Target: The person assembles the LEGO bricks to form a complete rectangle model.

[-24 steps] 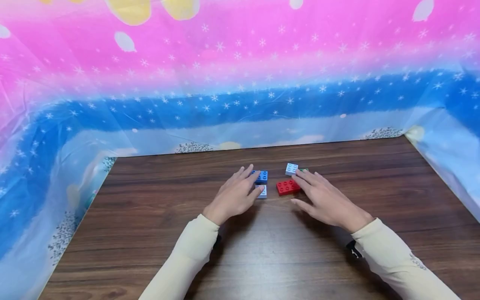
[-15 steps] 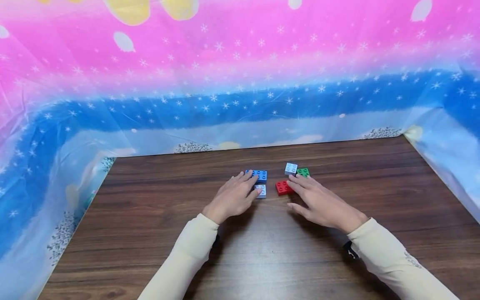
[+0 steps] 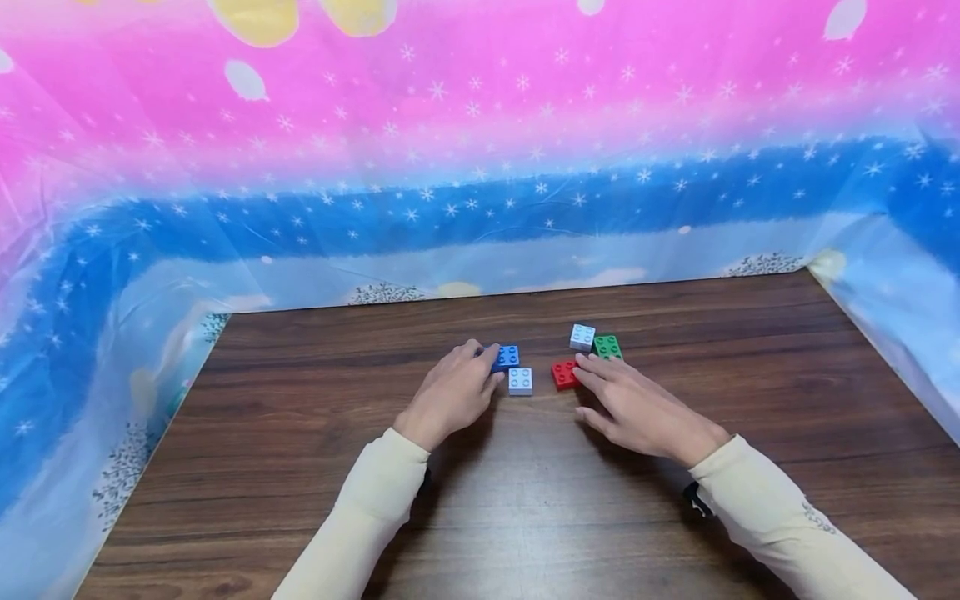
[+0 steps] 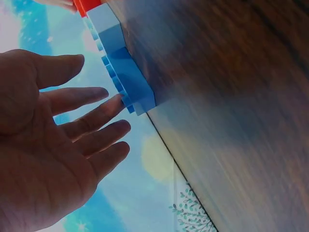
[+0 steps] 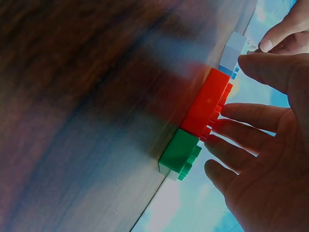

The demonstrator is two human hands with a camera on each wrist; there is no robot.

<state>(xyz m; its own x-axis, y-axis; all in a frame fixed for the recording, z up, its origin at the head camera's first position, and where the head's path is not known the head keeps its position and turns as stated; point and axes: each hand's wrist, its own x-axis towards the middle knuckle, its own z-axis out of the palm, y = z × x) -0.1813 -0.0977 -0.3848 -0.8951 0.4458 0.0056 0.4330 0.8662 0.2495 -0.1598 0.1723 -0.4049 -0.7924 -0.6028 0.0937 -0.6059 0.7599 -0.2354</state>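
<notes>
My left hand lies over the left end of a blue toy building brick. In the left wrist view its fingers are loosely extended, one fingertip on the studs of the blue brick. Just in front of that brick sits a small white brick, near the left thumb. My right hand reaches over a red brick and hides its right part. The right wrist view has these fingers extended, tips right at the studs of the red brick. A green brick shows just beyond the right fingers.
Behind the red brick stands another small white brick, close to the green one. All bricks rest studs-up on a dark wooden table. A pink and blue snowflake-patterned cloth hangs around the table's back and sides.
My left hand has moved left, and the blue brick has slid left with it, uncovering the front white brick. My right hand has shifted slightly left over the red brick, exposing the green one.
</notes>
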